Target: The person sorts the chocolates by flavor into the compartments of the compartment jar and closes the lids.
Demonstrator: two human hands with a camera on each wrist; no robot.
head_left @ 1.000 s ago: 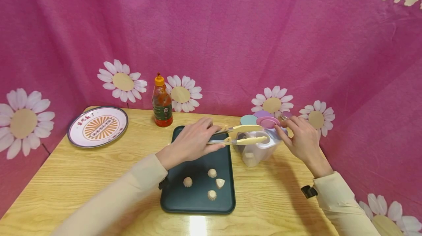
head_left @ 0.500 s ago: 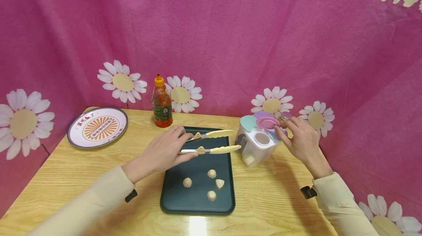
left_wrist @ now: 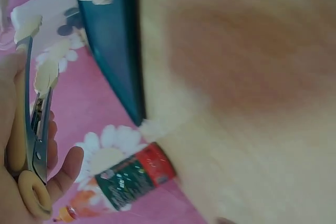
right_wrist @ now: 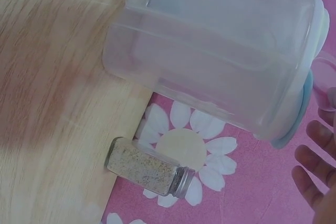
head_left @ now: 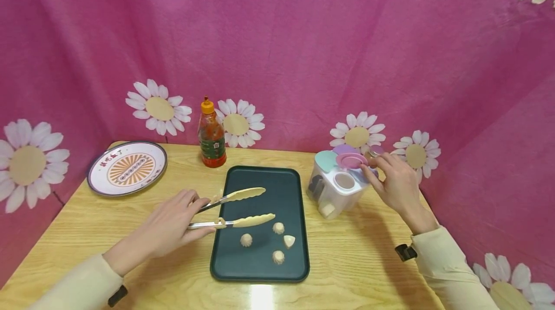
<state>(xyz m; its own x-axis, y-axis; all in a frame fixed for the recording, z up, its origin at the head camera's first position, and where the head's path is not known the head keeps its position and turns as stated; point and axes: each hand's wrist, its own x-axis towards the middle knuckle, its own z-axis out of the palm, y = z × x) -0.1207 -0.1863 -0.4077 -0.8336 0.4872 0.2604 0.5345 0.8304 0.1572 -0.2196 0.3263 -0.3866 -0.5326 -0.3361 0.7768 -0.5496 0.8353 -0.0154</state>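
Observation:
My left hand grips a pair of tongs with cream-coloured scalloped tips. The tips are spread apart above the left part of a dark green tray, with nothing between them. Several small pale pieces lie on the tray, including swirled ones and a smooth wedge. On the right, my right hand pinches the raised pink lid of a clear divided container. The round opening below that lid is uncovered, and a pale piece shows inside the container's front.
A sauce bottle with an orange cap stands behind the tray. At the back left lies a patterned plate. A glass seasoning jar stands beside the container. Pink cloth with daisies hangs around the wooden table.
My left hand has drawn the tongs away from the container opening, leftward and nearer to me, over the tray. My right hand keeps its hold on the pink lid.

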